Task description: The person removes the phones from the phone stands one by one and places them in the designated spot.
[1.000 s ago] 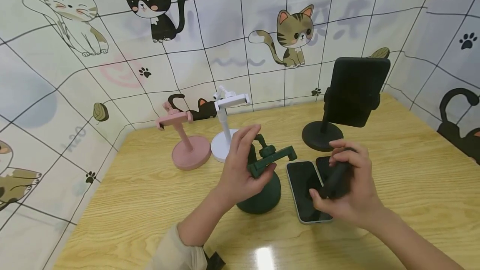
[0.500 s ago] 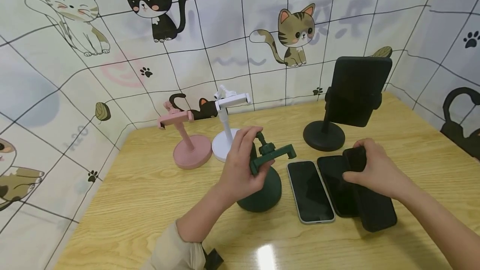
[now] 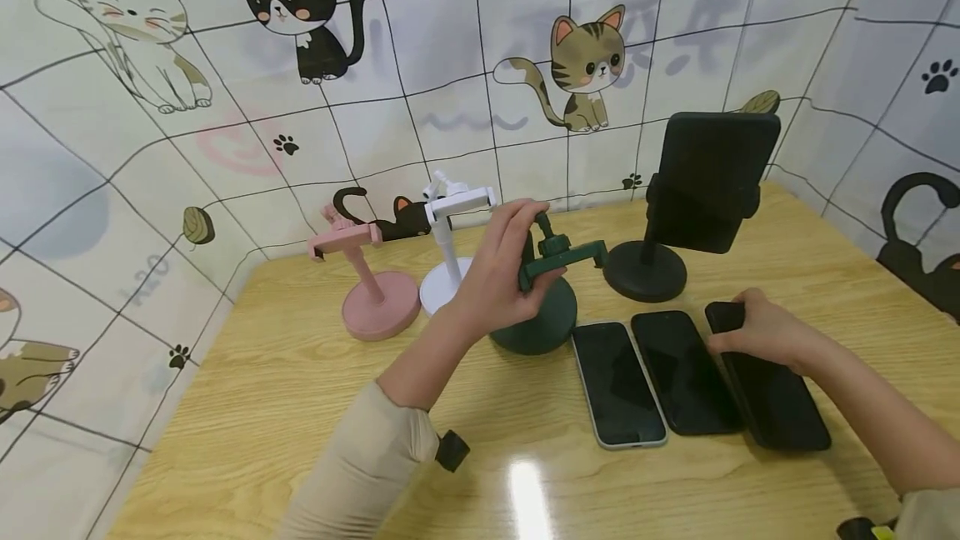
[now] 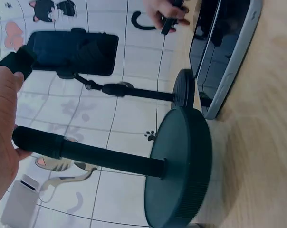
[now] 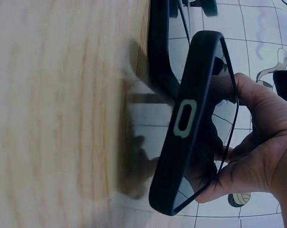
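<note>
My left hand (image 3: 502, 269) grips the clamp head of a dark green phone stand (image 3: 542, 327), whose round base shows in the left wrist view right by the wooden table. On the right, my right hand (image 3: 768, 332) holds the far end of a black-cased phone (image 3: 780, 407) between thumb and fingers. In the right wrist view this phone's near end, with its charging port, is tilted over the tabletop. Left of it lie two more phones, one black (image 3: 686, 373) and one with a silver edge (image 3: 618, 386), both screen up.
A pink phone stand (image 3: 380, 307) and a white one (image 3: 442, 282) stand at the back left. Behind the phones a black stand (image 3: 645, 271) holds up a phone or small tablet (image 3: 712, 182). Cat-print cloth (image 3: 442, 40) hangs behind the table (image 3: 300, 423).
The green stand has moved back with my left hand. My right hand has swung its phone out flat and carried it right, beside the other two phones.
</note>
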A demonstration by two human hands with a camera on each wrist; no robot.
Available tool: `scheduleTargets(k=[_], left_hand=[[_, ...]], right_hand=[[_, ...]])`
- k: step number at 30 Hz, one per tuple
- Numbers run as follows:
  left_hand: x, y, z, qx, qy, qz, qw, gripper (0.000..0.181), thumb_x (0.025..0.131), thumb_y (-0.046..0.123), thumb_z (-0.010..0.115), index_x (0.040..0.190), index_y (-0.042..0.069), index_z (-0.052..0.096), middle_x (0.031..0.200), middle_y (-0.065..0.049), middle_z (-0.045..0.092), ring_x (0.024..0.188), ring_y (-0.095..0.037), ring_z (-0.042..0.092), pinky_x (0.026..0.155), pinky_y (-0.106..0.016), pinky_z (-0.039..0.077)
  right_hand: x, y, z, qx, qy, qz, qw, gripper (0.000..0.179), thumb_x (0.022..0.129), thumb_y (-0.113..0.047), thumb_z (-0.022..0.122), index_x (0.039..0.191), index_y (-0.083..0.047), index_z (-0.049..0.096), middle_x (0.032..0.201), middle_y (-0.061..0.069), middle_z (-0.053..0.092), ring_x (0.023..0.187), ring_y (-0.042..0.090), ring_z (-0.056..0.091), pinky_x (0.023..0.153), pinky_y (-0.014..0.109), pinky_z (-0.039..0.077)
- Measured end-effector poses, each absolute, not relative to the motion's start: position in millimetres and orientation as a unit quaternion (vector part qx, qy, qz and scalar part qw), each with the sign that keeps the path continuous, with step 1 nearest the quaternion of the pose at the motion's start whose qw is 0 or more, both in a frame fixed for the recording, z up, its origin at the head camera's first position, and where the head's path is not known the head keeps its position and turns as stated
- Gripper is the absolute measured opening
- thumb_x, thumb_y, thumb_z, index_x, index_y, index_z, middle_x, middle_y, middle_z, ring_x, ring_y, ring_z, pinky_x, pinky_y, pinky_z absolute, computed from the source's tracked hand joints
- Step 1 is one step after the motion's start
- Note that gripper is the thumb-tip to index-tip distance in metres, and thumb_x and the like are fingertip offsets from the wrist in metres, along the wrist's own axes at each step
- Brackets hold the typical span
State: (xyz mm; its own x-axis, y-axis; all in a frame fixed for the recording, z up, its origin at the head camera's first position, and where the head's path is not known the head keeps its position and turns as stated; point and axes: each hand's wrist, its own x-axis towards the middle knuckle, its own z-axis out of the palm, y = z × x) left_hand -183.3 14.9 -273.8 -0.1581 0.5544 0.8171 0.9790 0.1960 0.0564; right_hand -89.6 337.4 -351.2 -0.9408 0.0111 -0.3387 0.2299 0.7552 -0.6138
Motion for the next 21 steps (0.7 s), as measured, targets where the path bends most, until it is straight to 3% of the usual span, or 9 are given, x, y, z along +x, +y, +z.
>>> scheduleTargets(k=[4,10,16,21], left_hand=[[-201,27,-273,-0.563,-0.683,-0.306,0.351,0.063,0.073,0.011,0.071,0.121,-0.009,0.036,0.115,-0.023,0.042,0.104,-0.031,0.042,0.093,-0.034,0.036],[-224,41,-282,-0.57,-0.684,-0.294,0.347,0.062,0.075,0.012,0.07,0.121,-0.009,0.034,0.116,-0.024,0.041,0.107,-0.032,0.04,0.097,-0.033,0.034],[-239,47,-292,-0.57,-0.687,-0.281,0.353,0.064,0.073,0.011,0.072,0.121,-0.007,0.034,0.114,-0.022,0.04,0.106,-0.032,0.04,0.097,-0.033,0.033],[-245,48,-298,-0.555,-0.701,-0.296,0.336,0.063,0.073,0.01,0.072,0.121,-0.007,0.034,0.116,-0.021,0.04,0.107,-0.031,0.04,0.096,-0.032,0.033]], right_hand=[[-94,339,-354,0.073,0.927,-0.336,0.151,0.085,0.076,-0.033,0.067,0.118,0.021,0.017,0.103,0.037,0.04,0.084,0.039,0.048,0.069,0.042,0.043],[-98,339,-358,0.08,0.927,-0.332,0.156,0.089,0.074,-0.034,0.068,0.119,0.022,0.015,0.109,0.04,0.036,0.088,0.043,0.046,0.071,0.045,0.043],[-98,339,-358,0.09,0.925,-0.337,0.154,0.083,0.072,-0.03,0.068,0.117,0.019,0.019,0.098,0.031,0.042,0.079,0.035,0.048,0.066,0.038,0.043],[-100,341,-358,0.09,0.929,-0.328,0.147,0.086,0.072,-0.03,0.069,0.12,0.02,0.018,0.104,0.035,0.039,0.084,0.04,0.043,0.068,0.043,0.042]])
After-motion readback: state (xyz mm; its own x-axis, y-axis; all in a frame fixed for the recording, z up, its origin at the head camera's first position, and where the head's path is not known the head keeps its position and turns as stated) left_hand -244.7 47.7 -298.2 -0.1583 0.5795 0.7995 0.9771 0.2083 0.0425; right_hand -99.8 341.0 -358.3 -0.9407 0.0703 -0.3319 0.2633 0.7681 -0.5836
